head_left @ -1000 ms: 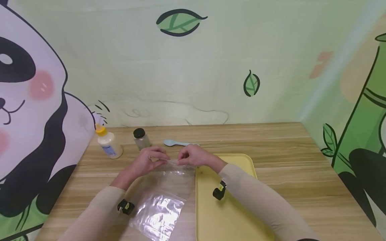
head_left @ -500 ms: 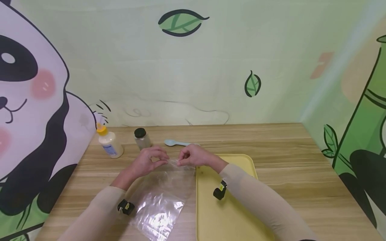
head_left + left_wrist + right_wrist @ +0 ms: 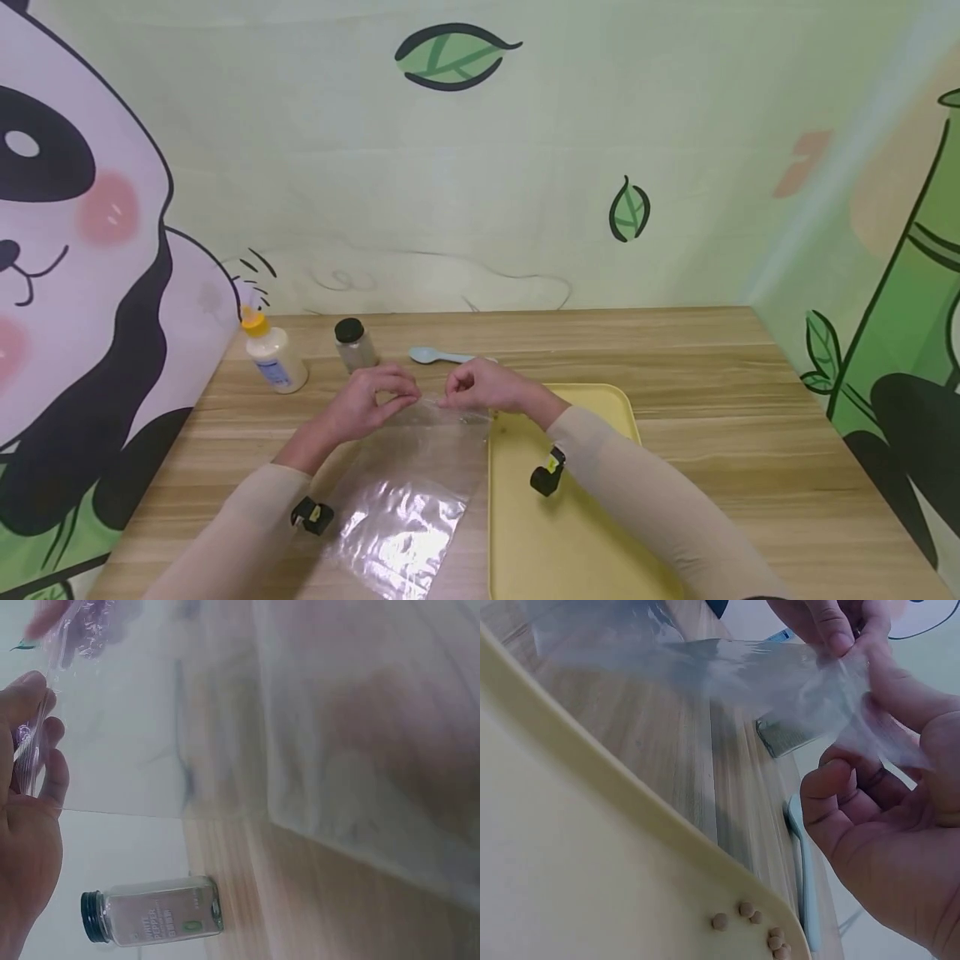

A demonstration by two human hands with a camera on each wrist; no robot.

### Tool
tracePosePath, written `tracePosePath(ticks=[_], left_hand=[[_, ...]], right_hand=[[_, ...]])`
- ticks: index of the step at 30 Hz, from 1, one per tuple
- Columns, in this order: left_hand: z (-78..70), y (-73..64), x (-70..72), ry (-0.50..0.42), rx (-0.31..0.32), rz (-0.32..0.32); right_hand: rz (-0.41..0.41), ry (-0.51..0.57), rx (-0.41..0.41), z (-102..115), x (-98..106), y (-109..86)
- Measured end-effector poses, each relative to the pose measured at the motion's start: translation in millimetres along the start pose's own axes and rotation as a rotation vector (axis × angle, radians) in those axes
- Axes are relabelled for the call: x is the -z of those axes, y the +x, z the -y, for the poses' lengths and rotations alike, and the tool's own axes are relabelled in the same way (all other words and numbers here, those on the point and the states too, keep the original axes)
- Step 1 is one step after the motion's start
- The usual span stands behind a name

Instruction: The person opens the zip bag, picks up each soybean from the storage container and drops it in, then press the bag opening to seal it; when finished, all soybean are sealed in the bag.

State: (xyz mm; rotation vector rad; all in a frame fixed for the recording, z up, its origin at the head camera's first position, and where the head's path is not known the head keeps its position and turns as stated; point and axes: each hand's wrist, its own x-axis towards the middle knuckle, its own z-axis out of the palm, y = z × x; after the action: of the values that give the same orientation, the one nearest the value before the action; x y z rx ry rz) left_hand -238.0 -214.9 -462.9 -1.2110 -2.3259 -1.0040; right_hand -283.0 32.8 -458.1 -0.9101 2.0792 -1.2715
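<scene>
A clear zip-lock bag [image 3: 405, 533] hangs from both hands, its lower part lying towards the table's near side. My left hand [image 3: 369, 402] pinches the zip edge at the top between thumb and fingers. Close beside it, my right hand [image 3: 483, 387] pinches the same edge near the bag's right part. In the left wrist view the left hand [image 3: 30, 817] grips the ridged zip strip, with the clear film [image 3: 135, 735] spreading away from it. The right wrist view has the right hand [image 3: 892, 825] with thumb and finger on the crumpled film. Whether the bag's mouth is parted, I cannot tell.
A yellow tray [image 3: 570, 517] lies under the right forearm, with several small brown balls [image 3: 720, 921] in its corner. Behind the hands stand a black-lidded jar [image 3: 354, 346] and a yellow-capped bottle [image 3: 276, 360]. A pale blue spoon [image 3: 435, 356] lies near the wall.
Both hands stay nearly in place at the zip edge. The bag's film shifts slightly, and its lower right corner has moved a little to the right.
</scene>
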Motion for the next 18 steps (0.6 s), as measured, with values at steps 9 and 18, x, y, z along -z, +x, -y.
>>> tracePosePath(ticks=[9,18], left_hand=[[-4.9,1.8,4.1,-0.012,0.012,0.055],[-11.4,2.8,4.9,-0.043,0.001,0.096]], right_hand=[[0.020,0.020,-0.024,2.8,-0.2,1.6],[0.035,-0.102,0.020,7.0,3.8,0.7]])
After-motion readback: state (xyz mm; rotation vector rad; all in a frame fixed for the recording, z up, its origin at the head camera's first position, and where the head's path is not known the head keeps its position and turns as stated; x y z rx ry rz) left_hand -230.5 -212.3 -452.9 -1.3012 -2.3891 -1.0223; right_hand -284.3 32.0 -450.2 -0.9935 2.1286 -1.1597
